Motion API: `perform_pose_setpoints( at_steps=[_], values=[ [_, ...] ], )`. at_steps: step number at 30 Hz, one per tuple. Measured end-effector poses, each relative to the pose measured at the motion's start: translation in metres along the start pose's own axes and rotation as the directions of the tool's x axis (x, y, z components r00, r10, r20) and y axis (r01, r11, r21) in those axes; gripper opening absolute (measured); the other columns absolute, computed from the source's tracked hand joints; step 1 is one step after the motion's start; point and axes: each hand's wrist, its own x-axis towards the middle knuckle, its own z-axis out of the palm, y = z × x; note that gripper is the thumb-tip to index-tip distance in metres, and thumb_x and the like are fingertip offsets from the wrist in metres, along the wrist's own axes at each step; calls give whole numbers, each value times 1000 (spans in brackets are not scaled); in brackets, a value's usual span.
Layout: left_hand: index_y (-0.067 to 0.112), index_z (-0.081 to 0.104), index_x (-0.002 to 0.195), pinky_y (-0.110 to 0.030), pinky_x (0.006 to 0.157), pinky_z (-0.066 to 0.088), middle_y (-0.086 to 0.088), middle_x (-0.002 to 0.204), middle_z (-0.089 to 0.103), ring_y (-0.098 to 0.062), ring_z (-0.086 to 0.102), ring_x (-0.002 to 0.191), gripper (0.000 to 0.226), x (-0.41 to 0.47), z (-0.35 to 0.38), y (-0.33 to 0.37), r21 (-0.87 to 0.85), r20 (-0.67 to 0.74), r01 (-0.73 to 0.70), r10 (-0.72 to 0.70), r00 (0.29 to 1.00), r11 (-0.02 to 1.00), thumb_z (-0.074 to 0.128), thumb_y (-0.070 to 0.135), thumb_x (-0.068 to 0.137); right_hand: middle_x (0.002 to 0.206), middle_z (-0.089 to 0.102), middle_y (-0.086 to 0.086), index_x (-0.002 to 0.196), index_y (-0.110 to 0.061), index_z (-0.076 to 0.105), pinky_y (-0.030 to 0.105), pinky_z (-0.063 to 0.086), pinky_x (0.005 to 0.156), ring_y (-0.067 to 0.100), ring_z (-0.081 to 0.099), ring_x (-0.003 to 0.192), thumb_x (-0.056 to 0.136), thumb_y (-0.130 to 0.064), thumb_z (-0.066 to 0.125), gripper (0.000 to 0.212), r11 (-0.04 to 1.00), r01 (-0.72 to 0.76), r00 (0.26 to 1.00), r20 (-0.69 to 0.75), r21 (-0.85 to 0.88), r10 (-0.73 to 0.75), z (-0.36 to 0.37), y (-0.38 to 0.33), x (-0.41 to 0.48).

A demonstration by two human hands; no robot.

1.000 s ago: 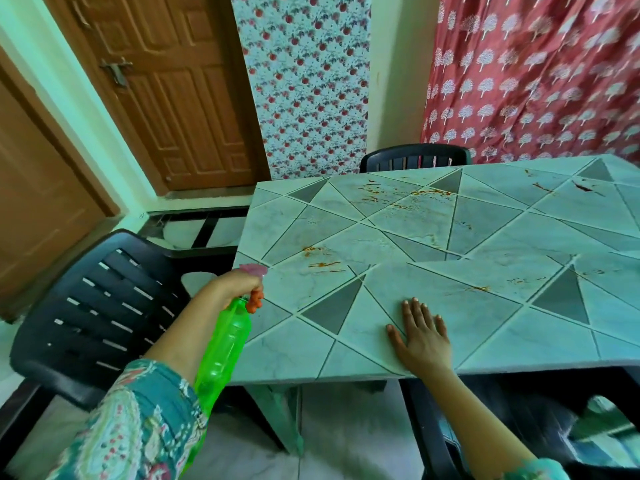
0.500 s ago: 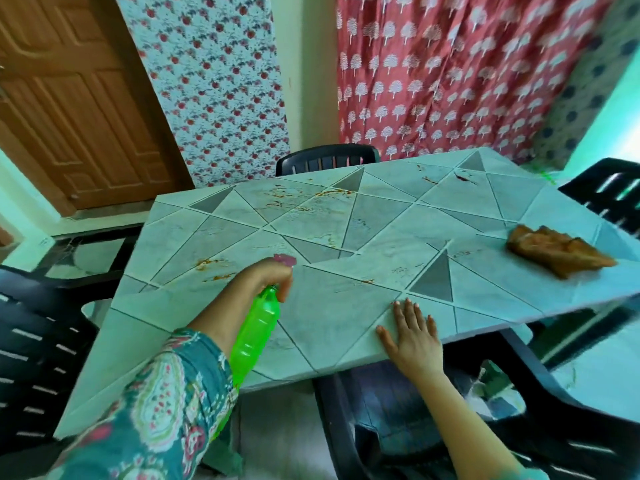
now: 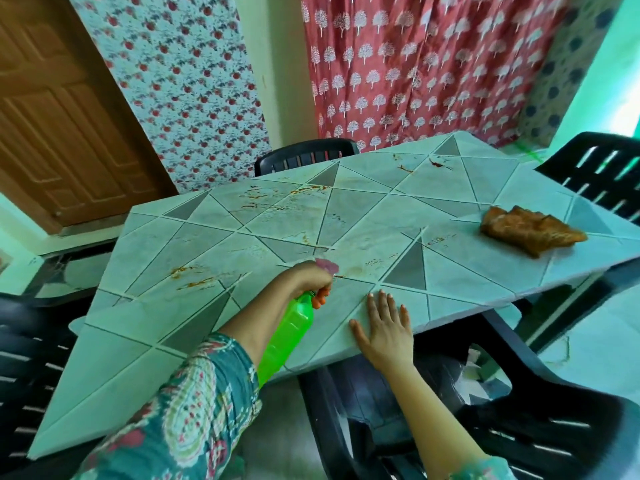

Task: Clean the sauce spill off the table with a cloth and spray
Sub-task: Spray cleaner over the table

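Spraying the stained table (image 3: 138, 313)
Left hand (image 3: 304, 277) clenches the green spray bottle (image 3: 287, 336) over the table's near edge; right hand (image 3: 382, 327) rests flat, holding nothing. Brown cloth (image 3: 530, 230) lies at the table's right end. Short aim could miss far sauce streaks (image 3: 273, 200).

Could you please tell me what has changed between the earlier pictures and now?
The left hand, gripping the green spray bottle, moved right from the left edge of the table, past the near sauce streaks. The view swung right, bringing the brown cloth into sight. The right hand stayed flat on the near edge; the cloth lies untouched.
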Motion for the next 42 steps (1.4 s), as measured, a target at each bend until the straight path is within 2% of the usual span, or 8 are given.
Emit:
perform_pose_setpoints(
  at_steps=[6,14,17,22,27,29,33,42],
  values=[
    [11,41,137,-17,35,41,-11,71,49,-19,49,60,59,-39,-31,-61,-84,-52,42,-46,998,996,38,-12,83,158,-1,11,150,-8,3,41,-8,116,23,-6,146,68,-65,-19,102,1000,-29,999,18,-7,29,1,-17,-7],
    [-7,53,114,-18,34,39,-12,69,47,-19,46,54,37,-102,-83,-153,-190,-205,108,-147,968,976,35,-14,82,158,-4,11,149,-6,0,37,-10,115,23,-6,146,53,-69,-43,122,989,141,989,46,43,-143,26,-101,-49],
    [2,57,98,-23,41,44,-15,73,51,-23,49,58,30,-127,-106,-191,-282,-266,141,-219,939,949,42,-14,78,157,-1,11,149,-6,2,37,-9,115,23,-5,146,58,-71,-39,119,980,191,980,39,55,-193,38,-129,-62],
    [11,55,126,-22,41,42,-15,69,57,-27,52,53,72,-172,-141,-265,-424,-451,84,-291,844,902,50,-3,55,157,2,11,149,-7,5,35,-9,115,23,-2,146,68,-69,-32,108,984,176,984,6,6,-176,51,-146,-75],
    [11,47,135,-21,34,44,-17,112,55,-22,48,54,66,-197,-152,-318,-499,-507,62,-349,788,864,44,-15,74,158,5,11,150,-7,7,36,-3,117,24,1,146,76,-64,-12,95,990,136,991,-7,-27,-136,51,-148,-78],
    [12,47,136,-21,35,43,-16,100,59,-21,47,54,65,-204,-149,-332,-526,-518,51,-368,772,849,43,-14,77,158,4,10,150,-8,7,36,-4,116,24,1,146,75,-64,-12,95,991,129,992,-5,-25,-129,50,-148,-79],
    [19,53,131,-27,44,45,-11,65,56,-23,48,49,66,-212,-127,-339,-528,-480,89,-383,789,845,46,-10,72,158,0,8,150,-10,4,33,-5,116,21,-2,146,78,-64,-9,91,990,135,991,-1,-31,-135,50,-143,-82],
    [26,60,124,-23,44,46,-11,96,61,-22,57,60,73,-155,-59,-256,-479,-374,54,-259,890,876,54,-2,57,158,6,4,151,-13,9,33,-1,117,17,3,146,77,-62,-10,91,997,79,995,-53,1,-78,33,-83,-80]
  ],
)
